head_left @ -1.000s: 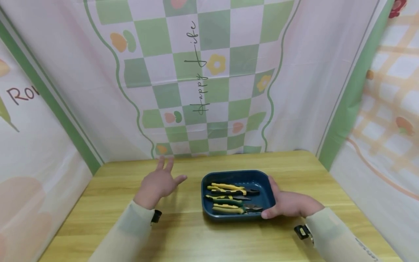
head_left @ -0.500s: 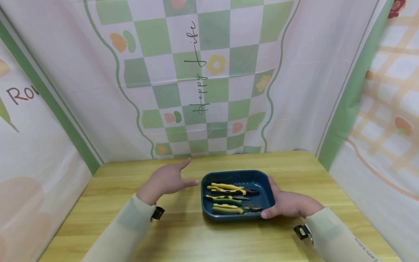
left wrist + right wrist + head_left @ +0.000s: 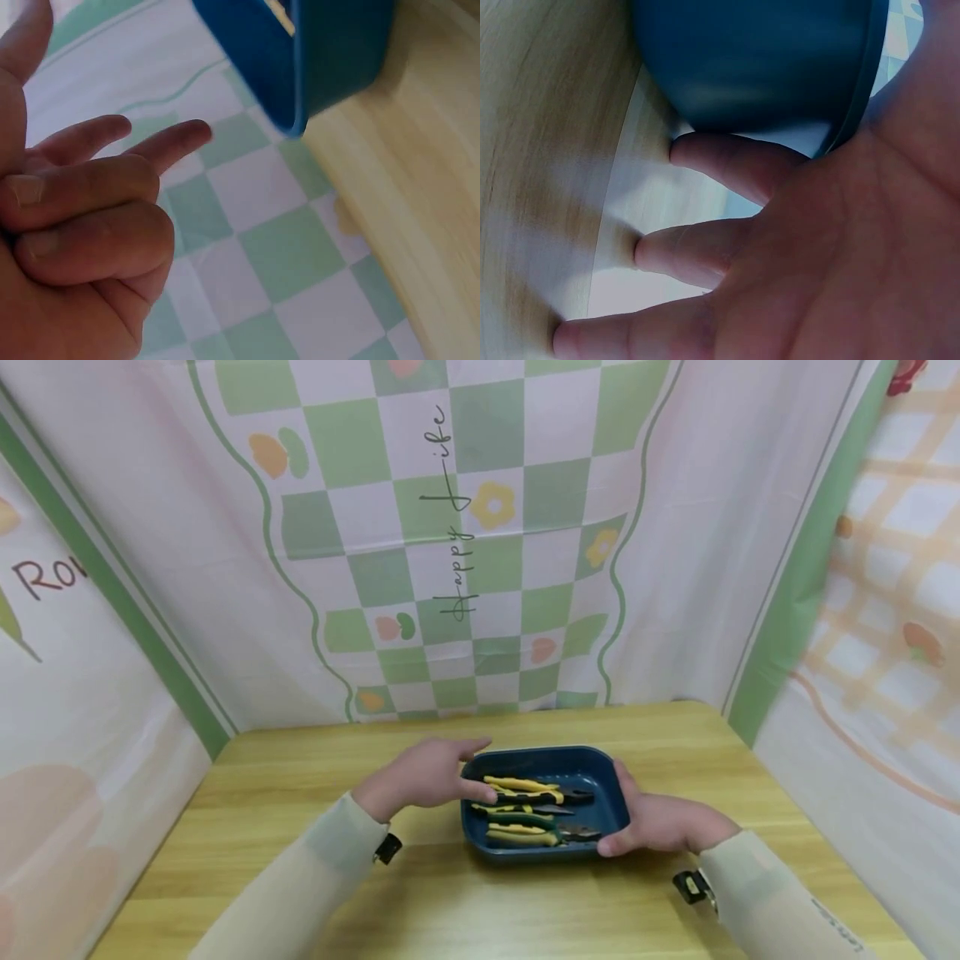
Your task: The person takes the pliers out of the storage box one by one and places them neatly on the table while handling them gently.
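In the head view a dark blue rectangular bin sits on the table, with pliers lying side by side inside. Yellow-and-black handled pliers are farthest back, long-nose pliers lie in the middle, and pliers with yellow-green handles are nearest the front. My left hand reaches over the left rim, its thumb above the handles, holding nothing. The left wrist view shows two of its fingers extended and two folded. My right hand holds the bin's right end, thumb at the front corner; other fingertips reach the tabletop.
The wood-grain table ends at a back edge against a green-and-white checked cloth. Patterned cloths also hang at the left and right sides. A small black device is strapped at the left wrist, another at the right.
My left hand has moved right from the left part of the table, turning as it went, and now overlaps the bin's left rim. The right hand and bin have stayed in place.
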The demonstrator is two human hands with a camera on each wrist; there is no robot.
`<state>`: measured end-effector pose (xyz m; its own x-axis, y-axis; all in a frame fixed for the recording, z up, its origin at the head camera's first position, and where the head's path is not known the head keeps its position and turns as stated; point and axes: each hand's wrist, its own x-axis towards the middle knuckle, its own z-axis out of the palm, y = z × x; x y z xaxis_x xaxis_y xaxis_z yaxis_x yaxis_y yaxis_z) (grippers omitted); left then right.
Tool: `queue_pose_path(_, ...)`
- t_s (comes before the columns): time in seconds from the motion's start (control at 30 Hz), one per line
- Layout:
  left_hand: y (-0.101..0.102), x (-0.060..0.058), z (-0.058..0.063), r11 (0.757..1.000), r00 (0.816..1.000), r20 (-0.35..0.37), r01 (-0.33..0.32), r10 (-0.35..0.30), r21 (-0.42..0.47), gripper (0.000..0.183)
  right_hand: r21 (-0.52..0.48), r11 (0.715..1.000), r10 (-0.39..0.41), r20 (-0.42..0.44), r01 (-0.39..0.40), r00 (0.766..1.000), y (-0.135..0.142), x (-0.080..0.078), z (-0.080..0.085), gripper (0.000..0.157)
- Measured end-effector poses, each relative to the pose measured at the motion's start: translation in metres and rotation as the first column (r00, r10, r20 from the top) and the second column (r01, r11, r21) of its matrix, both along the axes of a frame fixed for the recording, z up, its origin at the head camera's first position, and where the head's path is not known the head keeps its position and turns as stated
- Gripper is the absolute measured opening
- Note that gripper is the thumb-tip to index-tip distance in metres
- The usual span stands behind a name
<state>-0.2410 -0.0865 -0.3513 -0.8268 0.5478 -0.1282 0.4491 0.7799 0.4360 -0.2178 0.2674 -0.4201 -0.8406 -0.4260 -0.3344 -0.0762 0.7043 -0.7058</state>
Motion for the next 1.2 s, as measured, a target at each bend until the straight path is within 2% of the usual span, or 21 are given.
queue_pose_path(0.07,0.007,-0.002,-0.005,0.998,0.998,-0.016,0.052,-0.052,-0.018,0.085,0.011,1.0,-0.002,0.0,0.002,1.0,0.0,0.0,0.0,0.14)
queue_pose_path(0.13,0.014,-0.004,-0.011,0.996,0.996,-0.035,0.076,-0.077,-0.046,0.084,0.018,1.0,-0.005,0.002,0.005,1.0,-0.001,0.001,0.0,0.14)
queue_pose_path(0.4,0.04,-0.009,-0.027,0.987,0.996,0.021,0.092,-0.09,-0.131,0.086,-0.011,1.0,-0.006,0.008,0.006,1.0,0.0,0.001,0.0,0.139)
queue_pose_path(0.57,0.055,-0.011,-0.034,0.967,0.992,0.033,0.125,-0.121,-0.223,0.077,-0.013,1.0,-0.004,0.012,0.004,1.0,0.001,0.001,-0.002,0.139)
queue_pose_path(0.83,0.067,-0.013,-0.038,0.942,0.997,0.014,0.08,-0.08,-0.325,0.061,-0.001,1.0,-0.009,0.013,0.009,1.0,0.0,-0.002,-0.001,0.139)
queue_pose_path(1.03,0.071,-0.015,-0.043,0.909,0.993,-0.051,0.077,-0.107,-0.409,0.039,0.013,1.0,-0.012,0.015,0.011,1.0,0.0,-0.001,-0.001,0.14)
queue_pose_path(1.2,0.076,-0.014,-0.046,0.904,0.992,-0.072,0.068,-0.108,-0.422,0.019,0.023,1.0,-0.021,0.017,0.02,1.0,0.0,0.0,0.0,0.14)
